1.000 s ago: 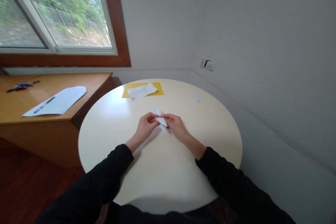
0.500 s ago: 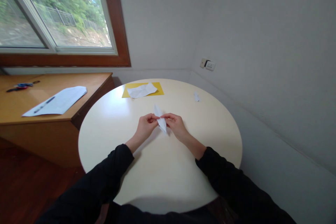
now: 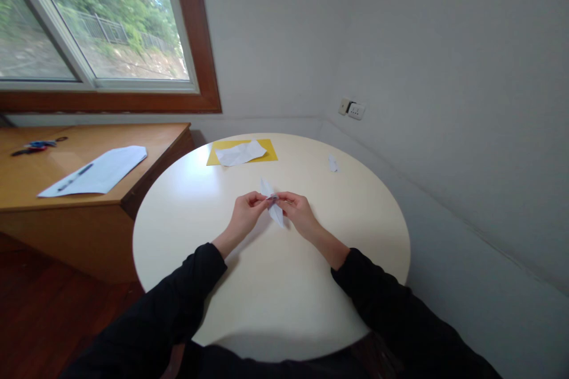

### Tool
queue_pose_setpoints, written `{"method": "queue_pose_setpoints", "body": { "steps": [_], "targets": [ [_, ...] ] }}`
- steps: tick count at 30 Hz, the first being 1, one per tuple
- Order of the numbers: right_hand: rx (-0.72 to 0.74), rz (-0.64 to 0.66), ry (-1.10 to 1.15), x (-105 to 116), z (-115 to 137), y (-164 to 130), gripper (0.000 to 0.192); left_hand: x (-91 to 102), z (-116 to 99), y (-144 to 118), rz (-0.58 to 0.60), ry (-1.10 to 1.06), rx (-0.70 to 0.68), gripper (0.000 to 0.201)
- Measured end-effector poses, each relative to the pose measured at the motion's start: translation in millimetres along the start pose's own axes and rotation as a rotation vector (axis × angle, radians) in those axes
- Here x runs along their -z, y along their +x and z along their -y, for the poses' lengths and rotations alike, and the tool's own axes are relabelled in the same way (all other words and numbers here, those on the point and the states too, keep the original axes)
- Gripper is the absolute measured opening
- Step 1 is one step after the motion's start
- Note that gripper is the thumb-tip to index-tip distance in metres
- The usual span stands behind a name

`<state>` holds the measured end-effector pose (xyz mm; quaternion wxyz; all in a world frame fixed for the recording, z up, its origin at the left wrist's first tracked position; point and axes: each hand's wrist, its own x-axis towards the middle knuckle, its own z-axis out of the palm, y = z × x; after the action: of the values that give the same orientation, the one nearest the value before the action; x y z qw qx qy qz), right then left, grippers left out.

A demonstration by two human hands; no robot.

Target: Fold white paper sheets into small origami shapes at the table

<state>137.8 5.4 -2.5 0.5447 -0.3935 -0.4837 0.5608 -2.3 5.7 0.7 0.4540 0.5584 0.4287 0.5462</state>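
Paper, folded narrow and pointed, pinched between left hand and right hand

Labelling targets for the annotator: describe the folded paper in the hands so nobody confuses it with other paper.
On the round cream table, near its middle, the left hand and right hand pinch a small white folded paper between them. Unlike the flat white sheet on the yellow mat, it is narrow, pointed and held.

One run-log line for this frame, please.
left hand: pinching folded white paper | right hand: pinching same paper | paper: held above round table | behind: yellow sheet
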Motion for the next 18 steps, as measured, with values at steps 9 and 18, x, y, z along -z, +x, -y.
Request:
{"method": "queue_pose_setpoints", "body": {
  "steps": [9, 18],
  "targets": [
    [-0.017, 0.017, -0.008, 1.7, -3.8, 2.4, 0.028, -0.8, -0.6, -0.2, 0.008, -0.084, 0.061, 0.028],
    [0.011, 0.011, 0.016, 3.7, -3.2, 3.8, 0.023, 1.1, -4.5, -2.1, 0.047, -0.038, 0.03, 0.024]
  ]
}}
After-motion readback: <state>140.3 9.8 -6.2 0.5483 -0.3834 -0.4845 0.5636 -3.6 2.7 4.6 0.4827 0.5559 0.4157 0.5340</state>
